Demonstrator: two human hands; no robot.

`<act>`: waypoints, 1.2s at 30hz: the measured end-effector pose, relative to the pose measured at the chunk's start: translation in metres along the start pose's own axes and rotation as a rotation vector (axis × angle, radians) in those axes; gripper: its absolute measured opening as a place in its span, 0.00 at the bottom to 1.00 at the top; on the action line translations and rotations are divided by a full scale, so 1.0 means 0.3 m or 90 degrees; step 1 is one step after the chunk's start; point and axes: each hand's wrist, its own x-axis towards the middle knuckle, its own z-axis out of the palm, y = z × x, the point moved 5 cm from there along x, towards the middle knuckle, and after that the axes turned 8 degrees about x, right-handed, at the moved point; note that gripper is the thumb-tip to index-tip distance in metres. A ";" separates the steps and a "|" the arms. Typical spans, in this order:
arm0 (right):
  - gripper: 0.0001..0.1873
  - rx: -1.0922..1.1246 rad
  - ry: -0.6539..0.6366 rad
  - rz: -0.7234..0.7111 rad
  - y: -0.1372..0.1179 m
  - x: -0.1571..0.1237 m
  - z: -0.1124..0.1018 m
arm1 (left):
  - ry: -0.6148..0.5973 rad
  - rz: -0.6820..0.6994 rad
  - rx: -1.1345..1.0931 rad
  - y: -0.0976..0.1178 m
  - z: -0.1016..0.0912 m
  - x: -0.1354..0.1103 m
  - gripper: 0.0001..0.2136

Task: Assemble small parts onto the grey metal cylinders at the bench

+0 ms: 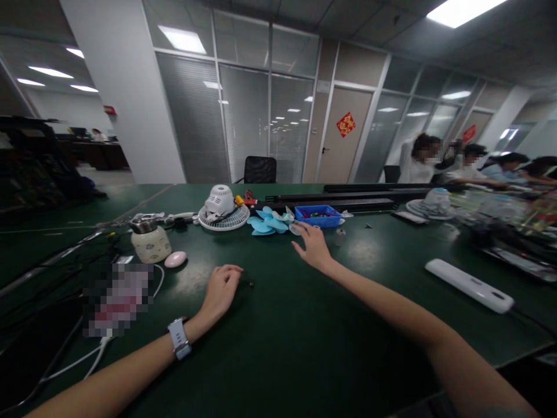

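My left hand, with a watch on its wrist, rests on the dark green table, fingers loosely curled and holding nothing I can see. My right hand is stretched far forward with fingers extended, its fingertips close to a light blue fan blade and a blue parts tray. A white fan grille with its motor housing lies left of the blade. A small metal part stands just right of my right hand.
A patterned jar with a metal lid and a pink oval object sit at the left, beside cables. A white power strip lies at the right. Black rails run along the back. Several people sit at the far right.
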 end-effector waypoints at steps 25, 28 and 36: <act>0.16 -0.106 -0.051 0.252 0.317 0.190 -0.110 | -0.020 0.005 0.042 0.002 0.000 0.008 0.21; 0.16 -0.091 -0.073 0.243 0.337 0.176 -0.075 | -0.011 -0.004 0.045 0.012 -0.004 -0.002 0.21; 0.16 -0.164 -0.092 0.294 0.380 0.141 0.003 | 0.010 -0.021 0.017 0.021 0.002 -0.011 0.17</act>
